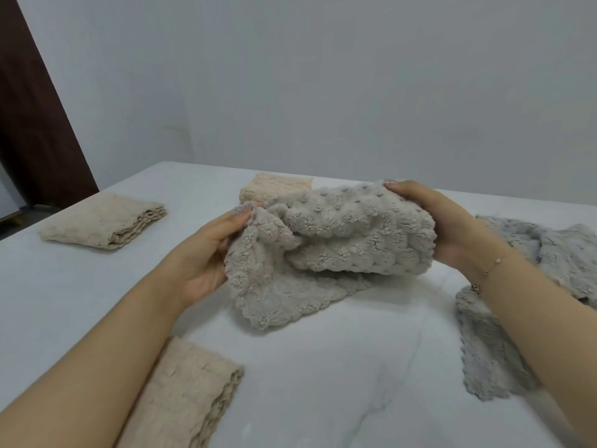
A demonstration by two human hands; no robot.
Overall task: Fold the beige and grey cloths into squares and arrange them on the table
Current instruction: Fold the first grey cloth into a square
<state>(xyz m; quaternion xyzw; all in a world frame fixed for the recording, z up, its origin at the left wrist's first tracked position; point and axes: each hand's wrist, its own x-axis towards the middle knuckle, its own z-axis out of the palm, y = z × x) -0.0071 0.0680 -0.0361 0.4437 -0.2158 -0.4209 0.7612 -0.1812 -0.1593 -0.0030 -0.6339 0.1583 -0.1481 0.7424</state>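
A fluffy grey cloth hangs bunched between my hands above the white table, its lower edge touching the surface. My left hand pinches its left corner between thumb and fingers. My right hand grips its right side. Three folded beige cloths lie on the table: one at the far left, one at the back partly hidden behind the grey cloth, one near the front left under my left forearm. A second grey cloth lies unfolded at the right, partly under my right forearm.
The table's far edge meets a plain grey wall. A dark brown panel stands at the far left beyond the table's corner. White tabletop shows between the cloths in the front middle.
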